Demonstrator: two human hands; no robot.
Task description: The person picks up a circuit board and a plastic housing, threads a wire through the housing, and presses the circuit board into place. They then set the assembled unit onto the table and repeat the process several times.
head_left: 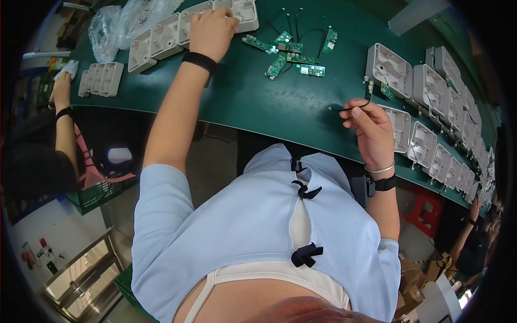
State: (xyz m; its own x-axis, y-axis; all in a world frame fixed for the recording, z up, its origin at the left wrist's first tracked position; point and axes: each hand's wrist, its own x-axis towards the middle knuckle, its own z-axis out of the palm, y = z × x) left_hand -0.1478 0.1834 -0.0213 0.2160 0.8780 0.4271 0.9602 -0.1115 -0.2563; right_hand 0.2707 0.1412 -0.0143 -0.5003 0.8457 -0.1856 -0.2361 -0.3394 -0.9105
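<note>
My left hand reaches to the far edge of the table. Its fingers curl over the wall of a grey plastic housing in a row of such open housings; the fingertips are partly hidden. Near the table's front edge, my right hand pinches a thin black cable between thumb and fingers. One cable end points left, and the other rises to small pale connectors. Beyond that hand lies a small green circuit board against a housing; whether the cable joins it I cannot tell.
Several green circuit boards with black cables lie mid-table. Rows of grey housings fill the right side. Clear plastic bags and another housing group sit at left. Other people's hands show at both sides.
</note>
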